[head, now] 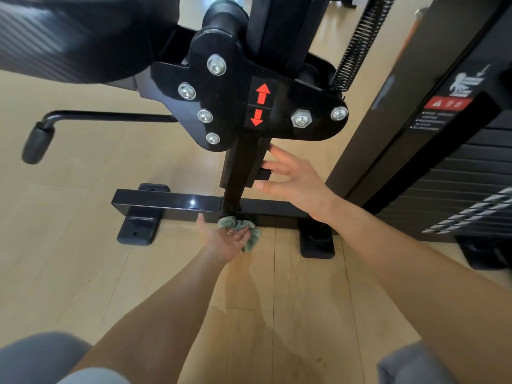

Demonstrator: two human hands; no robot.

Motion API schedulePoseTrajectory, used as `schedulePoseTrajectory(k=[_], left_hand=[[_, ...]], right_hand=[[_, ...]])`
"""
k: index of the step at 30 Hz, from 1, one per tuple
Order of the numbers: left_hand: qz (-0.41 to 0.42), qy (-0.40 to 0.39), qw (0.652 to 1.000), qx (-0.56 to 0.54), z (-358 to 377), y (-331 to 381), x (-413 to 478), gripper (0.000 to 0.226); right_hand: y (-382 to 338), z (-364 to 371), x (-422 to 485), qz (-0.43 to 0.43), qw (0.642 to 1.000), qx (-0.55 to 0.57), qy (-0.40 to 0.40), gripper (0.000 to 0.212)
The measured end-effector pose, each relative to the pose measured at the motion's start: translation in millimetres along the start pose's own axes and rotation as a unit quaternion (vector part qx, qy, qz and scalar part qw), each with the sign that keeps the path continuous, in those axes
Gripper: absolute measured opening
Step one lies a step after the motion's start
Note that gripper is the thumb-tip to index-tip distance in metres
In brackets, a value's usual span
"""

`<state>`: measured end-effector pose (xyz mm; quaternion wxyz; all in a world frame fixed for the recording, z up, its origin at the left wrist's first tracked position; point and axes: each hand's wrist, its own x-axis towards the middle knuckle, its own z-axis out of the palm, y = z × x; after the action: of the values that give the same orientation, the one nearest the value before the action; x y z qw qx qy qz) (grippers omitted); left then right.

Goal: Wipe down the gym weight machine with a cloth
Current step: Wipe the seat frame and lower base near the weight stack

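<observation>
The black weight machine fills the view, with a bolted pivot plate (238,106) bearing red up and down arrows. Below the plate an upright post (241,167) drops to a floor bar (166,202). My left hand (221,239) grips a crumpled green cloth (250,235) and holds it against the foot of the post, where it meets the bar. My right hand (293,178) is open with fingers spread. Its fingertips touch the right side of the post and a small black knob (263,174) there.
A padded seat (69,37) hangs at the upper left, with a bent lever and grip (37,142) under it. The weight stack housing (448,151) with a warning label stands at the right, and a coil spring (357,42) rises beside it. Black feet (138,225) rest on the wooden floor.
</observation>
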<state>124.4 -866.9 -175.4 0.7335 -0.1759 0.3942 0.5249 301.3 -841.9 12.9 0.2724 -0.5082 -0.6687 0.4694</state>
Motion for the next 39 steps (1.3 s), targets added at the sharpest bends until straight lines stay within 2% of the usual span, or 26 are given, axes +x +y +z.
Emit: schedulePoseTrajectory(k=[5,9,12,14,16,17,19,22,25,27,30,33,37,39], left_hand=[[-0.041,-0.024,0.996,0.073,31.1,-39.5,-4.6,0.088],[-0.009,-0.047,0.984,0.169,45.3,-32.8,-28.2,0.064],[0.046,-0.056,0.963,0.259,62.0,-20.9,-47.9,0.043],[0.082,-0.049,0.934,0.344,77.5,-16.9,-60.9,0.031],[0.109,-0.054,0.903,0.413,95.8,-20.2,-68.8,0.028],[0.120,-0.058,0.888,0.440,106.4,-24.5,-72.8,0.026],[0.147,-0.073,0.860,0.484,128.4,-37.9,-79.1,0.019],[0.188,-0.134,0.815,0.531,157.2,-67.6,-81.9,0.009],[0.208,-0.174,0.791,0.548,175.2,-95.2,-79.9,0.011],[0.224,-0.195,0.797,0.526,183.8,-108.7,-77.4,0.018],[0.270,-0.189,0.794,0.510,187.5,-121.6,-68.5,0.031],[0.302,-0.161,0.782,0.521,182.0,-128.5,-55.0,0.027],[0.197,-0.082,0.827,0.520,165.1,-132.4,-35.0,0.012],[0.141,-0.045,0.843,0.517,153.7,-134.2,-25.8,0.016]], right_hand=[[-0.1,-0.9,-3.2,0.009,0.999,-0.040,-0.025,0.090],[7.2,-3.4,-7.9,0.025,0.998,-0.047,-0.042,0.086],[5.5,-6.4,-12.8,0.035,0.998,-0.032,-0.050,0.075],[1.8,-12.1,-19.2,0.042,0.997,-0.051,-0.045,0.055],[0.1,-18.2,-29.3,0.045,0.997,-0.058,0.003,0.034],[-0.3,-20.3,-35.2,0.042,0.996,-0.053,0.060,0.025],[-0.8,-24.4,-48.9,0.028,0.973,-0.049,0.224,0.016],[0.8,-35.3,-68.4,0.005,0.898,-0.060,0.437,0.030],[10.1,-51.7,-82.5,-0.010,0.856,-0.100,0.508,0.054],[16.0,-57.1,-88.9,-0.032,0.857,-0.119,0.501,0.067],[23.6,-56.4,-96.9,-0.043,0.884,-0.124,0.450,0.082],[31.6,-56.0,-102.1,-0.050,0.895,-0.157,0.415,0.087],[37.3,-57.3,-104.3,-0.040,0.901,-0.176,0.394,0.091],[38.8,-57.5,-105.5,-0.040,0.908,-0.177,0.378,0.093]])
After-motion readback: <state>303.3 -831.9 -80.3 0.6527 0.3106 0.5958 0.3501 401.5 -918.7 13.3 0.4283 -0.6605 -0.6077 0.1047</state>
